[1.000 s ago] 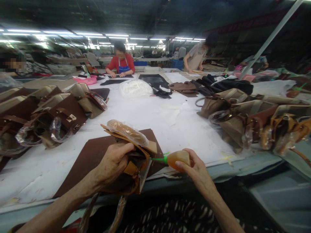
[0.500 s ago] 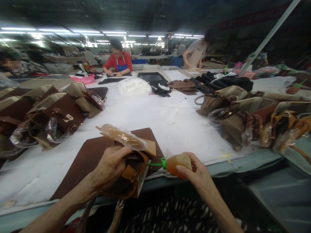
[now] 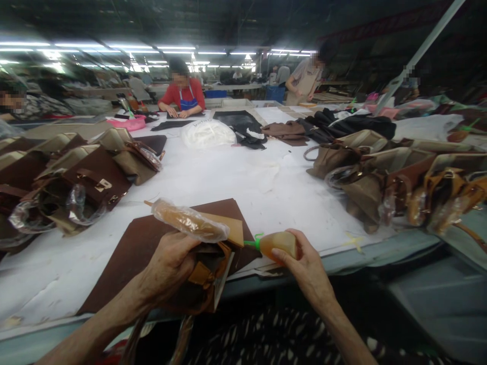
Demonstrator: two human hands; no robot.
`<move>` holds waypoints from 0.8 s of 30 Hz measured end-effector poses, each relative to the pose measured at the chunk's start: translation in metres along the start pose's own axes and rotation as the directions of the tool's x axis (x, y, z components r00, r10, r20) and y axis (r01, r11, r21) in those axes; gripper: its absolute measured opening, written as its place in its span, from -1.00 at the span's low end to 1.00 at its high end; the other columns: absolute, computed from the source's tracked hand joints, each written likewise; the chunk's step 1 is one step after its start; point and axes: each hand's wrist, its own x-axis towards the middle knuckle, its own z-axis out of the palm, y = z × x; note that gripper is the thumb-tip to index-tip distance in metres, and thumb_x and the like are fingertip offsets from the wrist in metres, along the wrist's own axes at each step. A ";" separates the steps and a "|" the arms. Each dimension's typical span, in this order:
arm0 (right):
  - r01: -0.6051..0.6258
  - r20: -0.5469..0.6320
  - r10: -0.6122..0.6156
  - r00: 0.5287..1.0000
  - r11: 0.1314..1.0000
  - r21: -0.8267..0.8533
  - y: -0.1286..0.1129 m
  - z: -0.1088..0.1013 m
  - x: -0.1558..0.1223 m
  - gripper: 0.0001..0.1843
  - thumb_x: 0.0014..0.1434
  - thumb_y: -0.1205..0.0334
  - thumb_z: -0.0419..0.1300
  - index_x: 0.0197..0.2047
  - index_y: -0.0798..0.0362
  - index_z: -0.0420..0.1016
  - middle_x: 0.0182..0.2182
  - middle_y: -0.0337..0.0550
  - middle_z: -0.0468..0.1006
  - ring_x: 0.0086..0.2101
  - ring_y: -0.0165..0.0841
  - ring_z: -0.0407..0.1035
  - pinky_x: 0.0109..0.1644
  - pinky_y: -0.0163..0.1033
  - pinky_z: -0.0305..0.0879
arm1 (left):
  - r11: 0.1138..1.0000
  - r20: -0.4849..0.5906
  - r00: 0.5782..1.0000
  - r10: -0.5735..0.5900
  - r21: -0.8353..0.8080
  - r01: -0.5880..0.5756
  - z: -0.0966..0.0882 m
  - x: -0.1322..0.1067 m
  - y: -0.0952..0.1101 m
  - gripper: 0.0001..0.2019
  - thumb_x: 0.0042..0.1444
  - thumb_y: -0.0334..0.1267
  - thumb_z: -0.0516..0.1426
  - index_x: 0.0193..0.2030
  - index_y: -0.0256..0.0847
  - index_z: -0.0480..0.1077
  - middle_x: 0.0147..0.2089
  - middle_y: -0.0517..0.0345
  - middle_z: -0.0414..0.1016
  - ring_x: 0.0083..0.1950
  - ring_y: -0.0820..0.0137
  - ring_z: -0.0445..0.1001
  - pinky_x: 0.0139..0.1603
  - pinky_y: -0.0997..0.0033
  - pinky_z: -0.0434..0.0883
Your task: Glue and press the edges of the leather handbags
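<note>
My left hand [image 3: 169, 266] is closed round a brown and tan leather handbag [image 3: 205, 271] at the near table edge. The bag's plastic-wrapped handle [image 3: 188, 221] sticks up above my fingers. My right hand [image 3: 304, 268] grips a small amber squeeze bottle [image 3: 279, 243] with a green nozzle. The nozzle points left and touches the bag's flap. A dark brown leather sheet [image 3: 140, 248] lies under the bag on the white table [image 3: 228, 177].
Brown handbags [image 3: 76, 177] lie in a row on the left, tan and brown handbags [image 3: 399, 182] on the right. A white bundle [image 3: 207, 134] and dark fabric pieces [image 3: 342, 126] sit farther back. Other people work at the far end, one in red [image 3: 182, 96].
The bottle's nozzle has moved left into the bag's flap. The bag and its wrapped handle have shifted slightly left and up in view.
</note>
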 end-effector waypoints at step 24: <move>-0.110 0.239 0.055 0.969 0.968 0.226 -0.015 -0.014 -0.013 -0.64 -0.05 0.07 0.22 -0.19 0.05 0.32 -0.40 -0.25 0.44 -0.36 -0.32 0.30 -0.31 -0.28 0.24 | 0.997 0.000 0.998 -0.057 0.048 0.057 0.001 -0.008 0.000 -0.59 -0.05 -0.52 -0.08 -0.13 -0.22 0.46 -0.19 0.13 0.55 -0.15 0.40 0.49 -0.05 0.47 0.40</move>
